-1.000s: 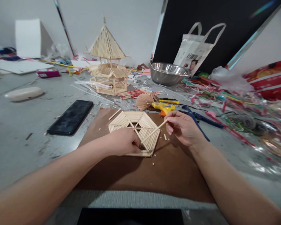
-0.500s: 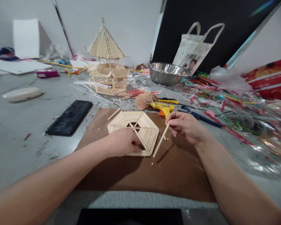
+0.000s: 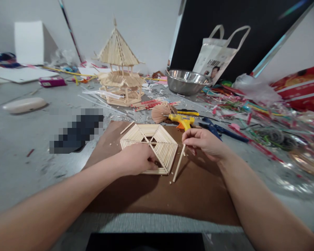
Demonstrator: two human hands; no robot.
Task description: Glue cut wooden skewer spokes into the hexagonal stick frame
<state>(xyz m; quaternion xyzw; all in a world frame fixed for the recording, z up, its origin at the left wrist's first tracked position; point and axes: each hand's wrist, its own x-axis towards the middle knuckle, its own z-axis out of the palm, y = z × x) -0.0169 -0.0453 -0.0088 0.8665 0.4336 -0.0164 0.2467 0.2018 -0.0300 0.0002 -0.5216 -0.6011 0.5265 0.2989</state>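
A flat hexagonal panel of pale wooden sticks [image 3: 164, 137] lies on a brown sheet [image 3: 151, 198]. My left hand [image 3: 140, 158] rests over its near left part, fingers curled down by the gap in the near section; its fingertips are hidden, so what they hold I cannot tell. Just right of the panel, my right hand [image 3: 201, 143] pinches the upper end of a thin wooden stick [image 3: 179, 165]. That stick slants down, its lower end close to the sheet. Beyond my right hand lies a yellow glue gun [image 3: 183, 120].
A stick-built pagoda model [image 3: 120, 66] stands at the back. Blue-handled pliers [image 3: 217, 129] and a yellow cutter [image 3: 188, 112] lie beyond my right hand. A metal bowl [image 3: 187, 83] stands behind them. Scraps [image 3: 272, 118] crowd the right; a blurred-out phone [image 3: 78, 130] lies left.
My right hand has shifted slightly left and toward me, and the stick in it now stands a little steeper. My left hand and the panel have hardly moved.
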